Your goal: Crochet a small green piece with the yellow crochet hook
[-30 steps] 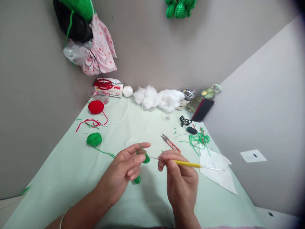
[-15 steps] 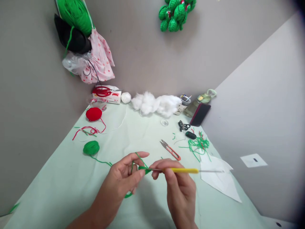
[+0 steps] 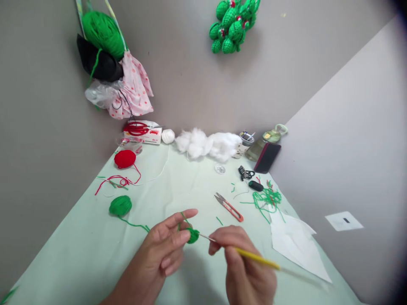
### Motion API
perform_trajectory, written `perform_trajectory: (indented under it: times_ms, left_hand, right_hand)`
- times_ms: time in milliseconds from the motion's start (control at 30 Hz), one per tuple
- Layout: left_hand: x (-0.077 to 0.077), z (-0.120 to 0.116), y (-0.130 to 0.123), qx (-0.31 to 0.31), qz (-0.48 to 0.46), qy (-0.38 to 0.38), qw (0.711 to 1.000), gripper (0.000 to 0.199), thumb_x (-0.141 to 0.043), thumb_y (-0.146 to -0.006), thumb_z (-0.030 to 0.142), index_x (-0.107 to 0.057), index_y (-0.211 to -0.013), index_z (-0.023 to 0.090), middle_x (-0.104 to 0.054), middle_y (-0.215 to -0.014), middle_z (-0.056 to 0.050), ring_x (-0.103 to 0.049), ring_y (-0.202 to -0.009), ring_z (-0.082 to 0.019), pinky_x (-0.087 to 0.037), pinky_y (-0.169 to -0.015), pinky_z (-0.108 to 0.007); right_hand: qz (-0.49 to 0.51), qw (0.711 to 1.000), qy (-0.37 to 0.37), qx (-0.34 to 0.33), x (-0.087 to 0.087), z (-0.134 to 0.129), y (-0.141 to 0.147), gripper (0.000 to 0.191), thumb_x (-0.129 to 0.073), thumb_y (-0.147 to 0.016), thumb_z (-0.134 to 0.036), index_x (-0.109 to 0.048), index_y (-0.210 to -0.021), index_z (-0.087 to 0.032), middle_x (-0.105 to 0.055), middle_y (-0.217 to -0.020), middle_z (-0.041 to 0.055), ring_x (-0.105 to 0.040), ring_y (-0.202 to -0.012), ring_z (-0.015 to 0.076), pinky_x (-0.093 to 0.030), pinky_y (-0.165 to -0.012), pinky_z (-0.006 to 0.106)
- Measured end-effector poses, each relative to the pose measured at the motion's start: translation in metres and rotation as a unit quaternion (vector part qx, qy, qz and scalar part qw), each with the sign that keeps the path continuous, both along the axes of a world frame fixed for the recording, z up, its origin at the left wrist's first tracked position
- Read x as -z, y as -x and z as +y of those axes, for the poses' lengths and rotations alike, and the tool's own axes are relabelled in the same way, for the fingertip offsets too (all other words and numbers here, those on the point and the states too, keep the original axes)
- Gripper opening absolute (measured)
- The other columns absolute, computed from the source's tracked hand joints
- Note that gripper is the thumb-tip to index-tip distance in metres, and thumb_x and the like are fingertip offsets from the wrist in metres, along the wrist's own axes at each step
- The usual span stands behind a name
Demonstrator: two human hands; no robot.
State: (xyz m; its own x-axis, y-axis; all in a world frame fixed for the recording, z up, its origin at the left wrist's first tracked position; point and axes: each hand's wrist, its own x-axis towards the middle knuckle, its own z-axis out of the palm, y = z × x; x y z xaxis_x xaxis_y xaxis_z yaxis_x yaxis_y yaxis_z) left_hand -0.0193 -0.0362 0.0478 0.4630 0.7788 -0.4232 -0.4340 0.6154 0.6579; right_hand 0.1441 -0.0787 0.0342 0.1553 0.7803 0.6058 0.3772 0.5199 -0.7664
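Observation:
Between its thumb and fingers my left hand pinches a small round piece of green crochet work. Green yarn loops over the raised index finger and trails left to a green yarn ball on the table. My right hand grips a crochet hook with a yellow handle, pen-fashion. The hook's thin metal tip reaches the right edge of the crochet piece; whether it sits inside a stitch I cannot tell. The far end of the hook is blurred. Orange-handled thread snips lie beyond my right hand.
White stuffing and a white yarn ball line the back. Red yarn sits at the left. Toward the right are a phone, green scraps, a hair clip and white paper.
My right hand has shifted right and down, tilting the hook so its back end drops. The crochet piece now shows rounder beside my left fingertips. The camera view has tipped slightly upward.

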Motion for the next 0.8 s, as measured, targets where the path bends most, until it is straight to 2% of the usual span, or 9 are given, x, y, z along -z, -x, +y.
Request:
perform_trajectory:
  times_ms: [100, 167, 267, 367, 433, 500, 600, 700, 800]
  left_hand:
    - [0.002, -0.001, -0.002, 0.006, 0.006, -0.029, 1.000, 0.045, -0.092, -0.076, 0.039, -0.079, -0.116, 0.023, -0.061, -0.086, 0.003, -0.028, -0.044, 0.002, -0.024, -0.045, -0.020]
    - [0.005, -0.004, -0.005, 0.004, 0.024, -0.051, 0.998, 0.046, -0.092, -0.078, 0.040, -0.079, -0.119, 0.024, -0.063, -0.088, 0.002, -0.033, -0.045, 0.001, -0.030, -0.046, -0.020]
    - [0.006, -0.005, -0.009, -0.020, 0.037, -0.056, 0.998, 0.053, -0.093, -0.077, 0.042, -0.078, -0.125, 0.026, -0.063, -0.087, 0.002, -0.039, -0.048, -0.001, -0.035, -0.047, -0.020]
    - [0.003, -0.002, -0.009, -0.004, -0.001, -0.006, 1.000, 0.057, -0.095, -0.073, 0.043, -0.079, -0.123, 0.021, -0.057, -0.076, 0.005, -0.028, -0.044, 0.001, -0.028, -0.044, -0.019]
    - [0.001, 0.002, -0.007, 0.001, -0.027, 0.033, 0.999, 0.052, -0.096, -0.072, 0.040, -0.081, -0.117, 0.019, -0.049, -0.067, 0.008, -0.022, -0.045, 0.001, -0.025, -0.044, -0.017]
    - [0.000, 0.004, -0.006, -0.016, -0.030, 0.044, 0.998, 0.044, -0.096, -0.072, 0.035, -0.083, -0.111, 0.019, -0.049, -0.069, 0.008, -0.022, -0.047, 0.001, -0.025, -0.046, -0.016]
    - [0.002, 0.002, -0.007, -0.026, -0.003, -0.005, 1.000, 0.041, -0.095, -0.074, 0.034, -0.083, -0.111, 0.023, -0.060, -0.081, 0.005, -0.028, -0.047, 0.002, -0.028, -0.047, -0.018]
    - [0.006, -0.003, -0.008, -0.005, 0.025, -0.064, 0.998, 0.040, -0.092, -0.078, 0.038, -0.082, -0.115, 0.024, -0.056, -0.071, 0.006, -0.037, -0.048, -0.003, -0.034, -0.049, -0.021]
    - [0.008, -0.006, -0.007, -0.002, 0.042, -0.076, 0.996, 0.037, -0.086, -0.084, 0.039, -0.081, -0.118, 0.024, -0.055, -0.069, 0.005, -0.038, -0.050, -0.005, -0.036, -0.052, -0.022]
  right_hand:
    - [0.098, 0.994, 0.032, -0.027, -0.008, 0.009, 0.002, 0.022, -0.055, -0.105, -0.023, -0.076, -0.097, -0.025, -0.070, -0.079, 0.0029, -0.066, -0.064, 0.0150, -0.057, -0.056, 0.027]
    - [0.058, 0.997, 0.032, -0.033, -0.005, 0.009, 0.005, 0.020, -0.056, -0.104, -0.021, -0.076, -0.102, -0.026, -0.073, -0.085, 0.0041, -0.069, -0.069, 0.0157, -0.057, -0.056, 0.026]
    - [-0.056, 0.998, 0.001, 0.019, 0.004, 0.003, 0.007, 0.027, -0.058, -0.101, -0.011, -0.076, -0.112, -0.028, -0.077, -0.092, 0.0050, -0.073, -0.076, 0.0165, -0.059, -0.060, 0.026]
    - [-0.102, 0.993, -0.020, 0.059, 0.006, -0.003, 0.005, 0.034, -0.063, -0.097, -0.006, -0.079, -0.117, -0.030, -0.078, -0.100, 0.0065, -0.075, -0.083, 0.0179, -0.061, -0.069, 0.028]
    - [-0.060, 0.997, -0.025, 0.042, 0.002, -0.002, 0.002, 0.030, -0.061, -0.099, -0.010, -0.079, -0.114, -0.029, -0.078, -0.095, 0.0063, -0.074, -0.081, 0.0178, -0.060, -0.066, 0.028]
    - [0.036, 0.999, 0.011, 0.007, -0.004, 0.002, -0.001, 0.024, -0.060, -0.102, -0.015, -0.080, -0.107, -0.028, -0.075, -0.086, 0.0041, -0.069, -0.070, 0.0152, -0.058, -0.061, 0.027]
    - [0.147, 0.986, 0.068, -0.036, -0.007, 0.007, 0.000, 0.020, -0.063, -0.103, -0.024, -0.081, -0.099, -0.027, -0.074, -0.084, 0.0035, -0.065, -0.065, 0.0136, -0.056, -0.058, 0.026]
    - [0.161, 0.982, 0.092, -0.045, -0.002, 0.007, 0.004, 0.016, -0.067, -0.100, -0.026, -0.084, -0.099, -0.028, -0.078, -0.088, 0.0050, -0.069, -0.076, 0.0150, -0.056, -0.063, 0.025]
    - [0.201, 0.971, 0.118, -0.049, 0.003, 0.005, 0.002, 0.016, -0.067, -0.101, -0.029, -0.083, -0.100, -0.028, -0.078, -0.086, 0.0030, -0.067, -0.071, 0.0118, -0.056, -0.065, 0.023]
